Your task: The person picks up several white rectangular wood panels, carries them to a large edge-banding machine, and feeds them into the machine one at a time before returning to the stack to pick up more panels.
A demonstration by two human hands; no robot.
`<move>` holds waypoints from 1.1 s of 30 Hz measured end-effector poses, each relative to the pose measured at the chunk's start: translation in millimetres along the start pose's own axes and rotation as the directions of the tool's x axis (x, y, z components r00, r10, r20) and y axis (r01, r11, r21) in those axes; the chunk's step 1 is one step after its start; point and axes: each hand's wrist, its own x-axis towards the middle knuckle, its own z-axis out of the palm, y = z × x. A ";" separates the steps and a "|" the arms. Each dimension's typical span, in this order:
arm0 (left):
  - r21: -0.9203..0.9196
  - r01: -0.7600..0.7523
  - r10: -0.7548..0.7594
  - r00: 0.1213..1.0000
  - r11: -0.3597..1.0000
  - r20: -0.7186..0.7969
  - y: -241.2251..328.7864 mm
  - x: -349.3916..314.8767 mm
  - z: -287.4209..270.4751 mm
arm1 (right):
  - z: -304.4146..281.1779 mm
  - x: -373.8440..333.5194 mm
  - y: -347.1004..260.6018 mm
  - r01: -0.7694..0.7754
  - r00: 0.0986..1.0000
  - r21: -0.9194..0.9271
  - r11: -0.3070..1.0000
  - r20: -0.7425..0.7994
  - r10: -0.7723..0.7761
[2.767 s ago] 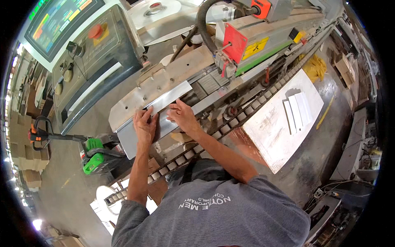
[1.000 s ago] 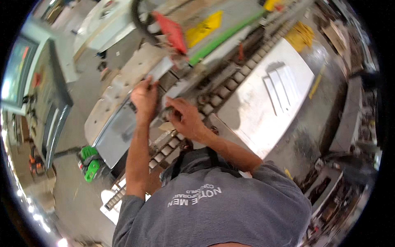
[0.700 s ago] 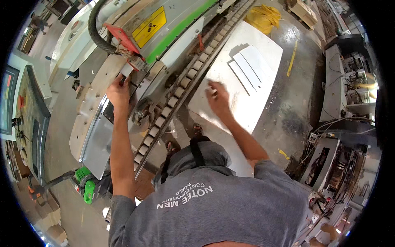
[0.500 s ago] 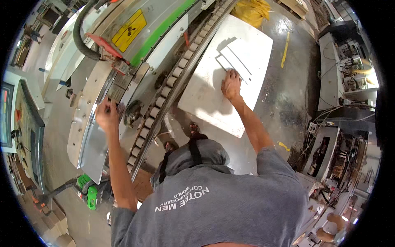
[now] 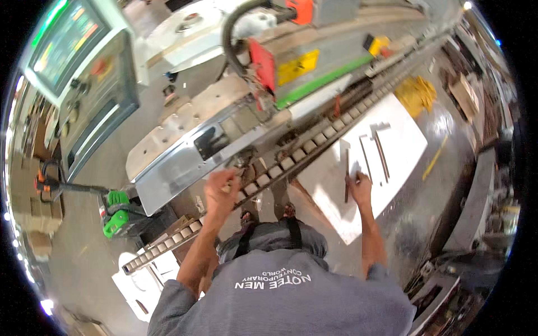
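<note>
My right hand [image 5: 360,189] pinches a thin dark strip [image 5: 347,175] over the white board [image 5: 330,207]. Further right on that board lie more narrow strips [image 5: 383,157], one of them brown, roughly parallel to each other. My left hand [image 5: 220,193], fingers curled, hovers beside the machine's row of pale rollers [image 5: 287,163]. What its fingers hold, if anything, cannot be made out. Beyond it is the machine's metal infeed bed [image 5: 174,182], with a red guard [image 5: 261,64] and a black hose [image 5: 230,39] above.
A screen panel [image 5: 67,45] stands at the far left. Below it is a green and black pallet truck [image 5: 116,213]. A yellow bundle [image 5: 416,95] lies past the board. White pieces [image 5: 159,274] sit by the rollers' near end, and machinery [image 5: 476,196] lines the right.
My view has turned toward the machine. The left hand has come off the metal bed to beside the rollers. My right hand now has a strip, raised between its fingers.
</note>
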 end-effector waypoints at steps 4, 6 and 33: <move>-0.090 -0.161 0.176 0.964 0.983 0.198 44.9 -2.9 -6.0 | -13.9 -43.5 -96.9 0.030 0.991 0.868 0.495 0.040 -0.130; -0.137 -0.193 0.228 0.918 0.972 0.323 66.2 -2.6 -11.5 | -0.7 -64.0 -161.6 0.146 0.969 0.927 0.346 -0.063 -0.240; 0.362 -0.090 0.159 0.973 0.928 -0.166 -121.1 74.4 -96.2 | 205.7 -37.7 -404.5 -0.126 0.788 0.947 0.296 0.277 -0.550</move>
